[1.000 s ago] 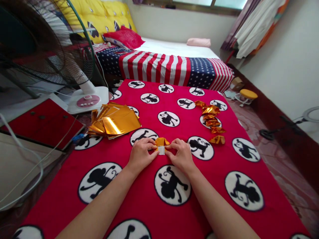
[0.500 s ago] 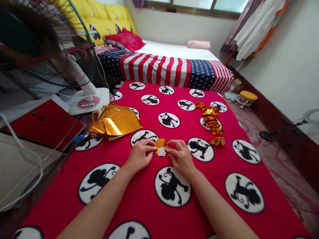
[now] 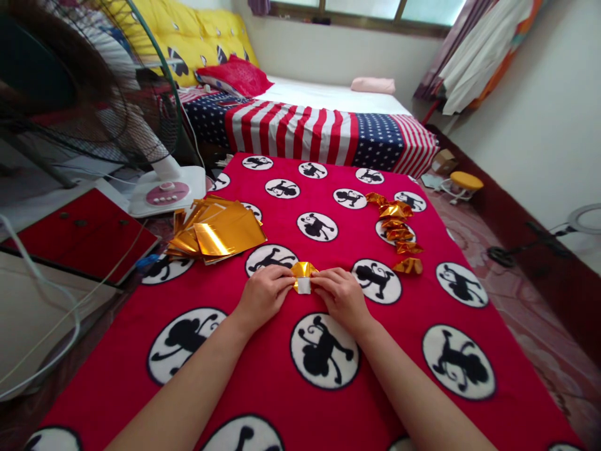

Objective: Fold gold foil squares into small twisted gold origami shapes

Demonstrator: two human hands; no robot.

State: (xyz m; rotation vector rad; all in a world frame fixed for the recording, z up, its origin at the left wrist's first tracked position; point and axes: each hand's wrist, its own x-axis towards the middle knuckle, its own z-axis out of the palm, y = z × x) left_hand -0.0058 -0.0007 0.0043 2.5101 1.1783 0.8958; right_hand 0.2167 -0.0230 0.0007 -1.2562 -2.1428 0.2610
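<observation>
Between my two hands is a small folded piece of gold foil paper, with a pale square of its back facing me. My left hand pinches its left end, fingers closed. The right end is gripped by my right hand, its fingers drawn together over the edge. Both hands rest low over the red cloth with its monkey circles. A loose stack of flat gold foil sheets lies to the far left of the hands. Several folded gold foil pieces form a curved row at the right.
At the left stands an electric fan on a white base, beside a red-topped cabinet. Beyond the cloth is a bed with a striped, starred cover. A yellow stool is on the floor at the right.
My right hand's fingers have closed in and lowered onto the right end of the foil piece. The left hand has barely shifted, and the stack and row stay as they were.
</observation>
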